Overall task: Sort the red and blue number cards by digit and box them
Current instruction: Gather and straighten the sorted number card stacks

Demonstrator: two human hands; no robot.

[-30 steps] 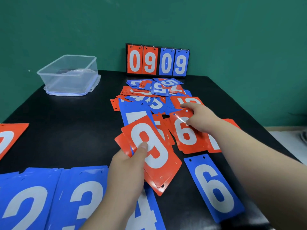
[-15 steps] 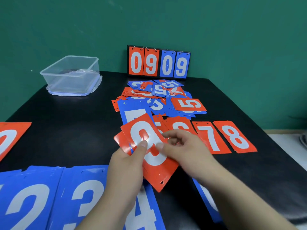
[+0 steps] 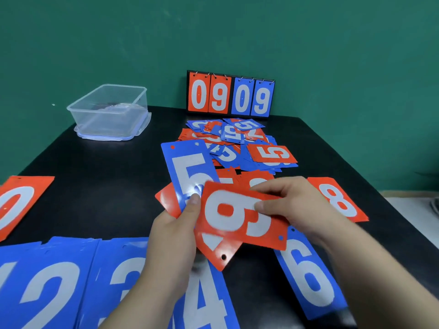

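**Red 9 card held between both hands above the bench (image 3: 95, 186)**

Along the lower edge of the frame lie the blue 2 card (image 3: 42, 288), blue 3 card (image 3: 118, 276), blue 4 card (image 3: 206, 300) and, lower right, the blue 6 card (image 3: 308, 281). At centre the left hand (image 3: 175, 236) clasps a fan of cards, thumb on the blue 5 card (image 3: 187, 167). The right hand (image 3: 292, 205) has a closed pinch grip on the right end of the red 9 card (image 3: 237, 217), whose long axis runs left to right across the fan. The red 8 card (image 3: 339, 200) lies just right of that hand, so the 9's likely spot is on the right hand's side. Beyond are the unsorted pile (image 3: 237, 141), the clear box (image 3: 109, 110) at upper left, and the scoreboard (image 3: 230, 96).
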